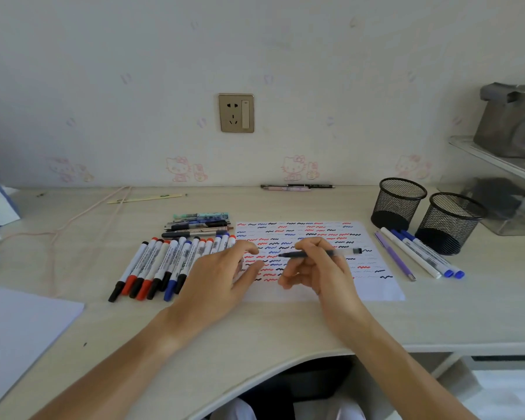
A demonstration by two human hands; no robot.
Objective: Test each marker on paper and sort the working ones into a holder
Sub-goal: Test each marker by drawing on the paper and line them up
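My right hand grips a thin black pen that lies level over the test paper, its tip pointing left. The sheet is covered with several red, blue and black squiggles. My left hand rests with loosely spread fingers on the paper's left edge, holding nothing. A row of several black, red and blue markers lies left of the paper. Two black mesh holders stand at the right, and I see nothing in them.
Several pens are stacked behind the marker row. A purple pen and three white pens with blue ends lie between paper and holders. White sheets sit at front left; a clear shelf unit stands far right.
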